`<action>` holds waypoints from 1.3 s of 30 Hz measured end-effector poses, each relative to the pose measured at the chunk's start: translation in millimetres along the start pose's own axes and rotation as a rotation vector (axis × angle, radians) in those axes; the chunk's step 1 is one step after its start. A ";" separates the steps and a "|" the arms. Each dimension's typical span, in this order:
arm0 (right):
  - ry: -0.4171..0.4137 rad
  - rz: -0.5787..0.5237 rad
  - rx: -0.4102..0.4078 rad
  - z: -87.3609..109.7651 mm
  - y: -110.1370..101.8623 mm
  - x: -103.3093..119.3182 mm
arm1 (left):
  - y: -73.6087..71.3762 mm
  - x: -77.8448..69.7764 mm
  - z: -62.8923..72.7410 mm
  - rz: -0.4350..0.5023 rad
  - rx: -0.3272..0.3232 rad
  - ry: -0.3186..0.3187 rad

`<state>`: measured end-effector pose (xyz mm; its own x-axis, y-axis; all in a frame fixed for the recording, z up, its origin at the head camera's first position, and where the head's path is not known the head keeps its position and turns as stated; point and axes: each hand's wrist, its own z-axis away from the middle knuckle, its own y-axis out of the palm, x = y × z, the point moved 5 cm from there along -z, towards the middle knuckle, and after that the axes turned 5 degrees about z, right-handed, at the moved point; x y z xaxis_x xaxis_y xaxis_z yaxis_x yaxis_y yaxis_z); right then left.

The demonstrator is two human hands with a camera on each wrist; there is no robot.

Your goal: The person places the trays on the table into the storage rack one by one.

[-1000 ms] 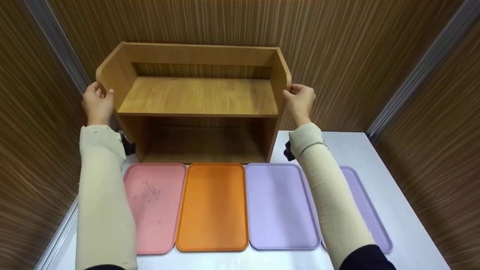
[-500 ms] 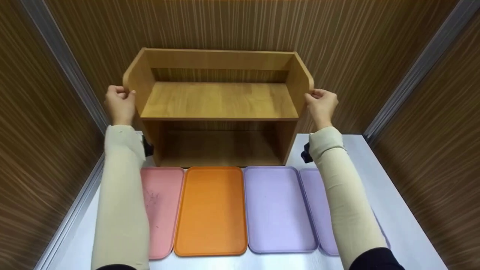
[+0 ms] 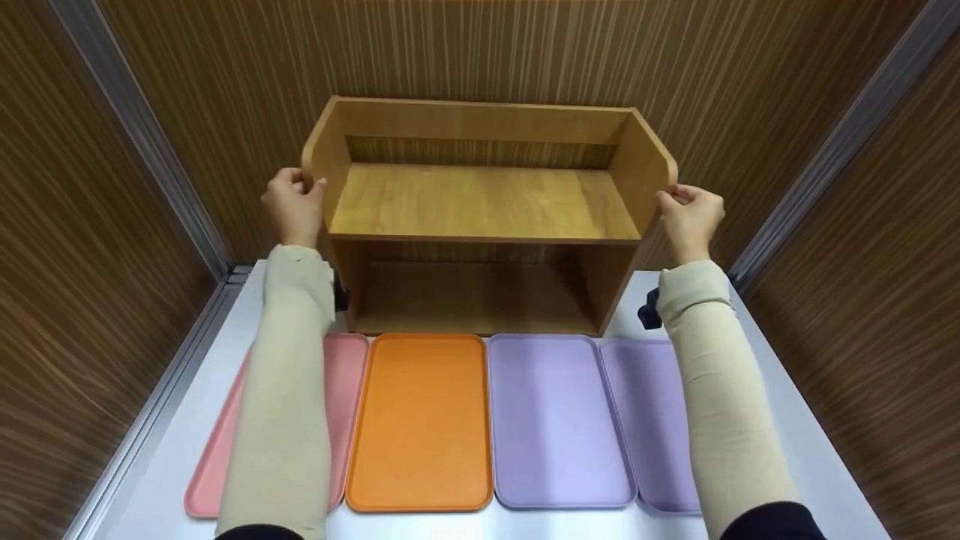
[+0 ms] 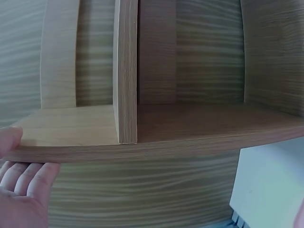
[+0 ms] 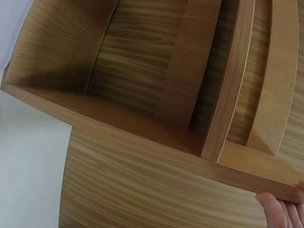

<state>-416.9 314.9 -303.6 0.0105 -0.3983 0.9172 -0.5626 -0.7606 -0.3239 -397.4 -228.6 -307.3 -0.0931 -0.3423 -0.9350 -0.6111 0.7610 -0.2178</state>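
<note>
A two-tier wooden shelf (image 3: 480,202) stands upright at the back of the white table, behind the trays. My left hand (image 3: 295,206) grips the front edge of its left side panel (image 3: 324,154), thumb on the inner face. In the left wrist view, the fingers (image 4: 40,183) lie on the outer side of that panel. On the other side, my right hand (image 3: 691,219) pinches the front edge of the right side panel (image 3: 646,161). The right wrist view shows the fingers (image 5: 273,209) at that panel's edge. Both tiers of the shelf hold nothing.
In front of the shelf lie a pink tray (image 3: 345,397), an orange tray (image 3: 420,424) and two lilac trays, one in the middle (image 3: 562,420) and one farther right (image 3: 652,420). My forearms overlap the outer trays. Wood-grain walls (image 3: 480,45) enclose the table (image 3: 172,450).
The shelf has moved to the right along the back of the table, with both hands holding its side panels throughout. The trays stay in their row.
</note>
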 end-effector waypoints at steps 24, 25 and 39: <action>0.085 -0.143 -0.056 -18.3 -52.3 -25.3 | 52.8 -17.3 32.0 0.031 0.055 0.102; 0.085 -0.136 -0.055 -18.4 -52.8 -24.7 | 53.0 -17.4 32.1 0.034 0.059 0.101; 0.080 -0.086 -0.064 -17.0 -53.9 -24.0 | 52.9 -17.1 32.7 0.017 0.094 0.098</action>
<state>-400.9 374.1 -304.2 -0.0034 -0.2893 0.9572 -0.6140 -0.7550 -0.2304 -402.4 -164.5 -312.0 -0.1818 -0.3774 -0.9080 -0.5331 0.8138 -0.2315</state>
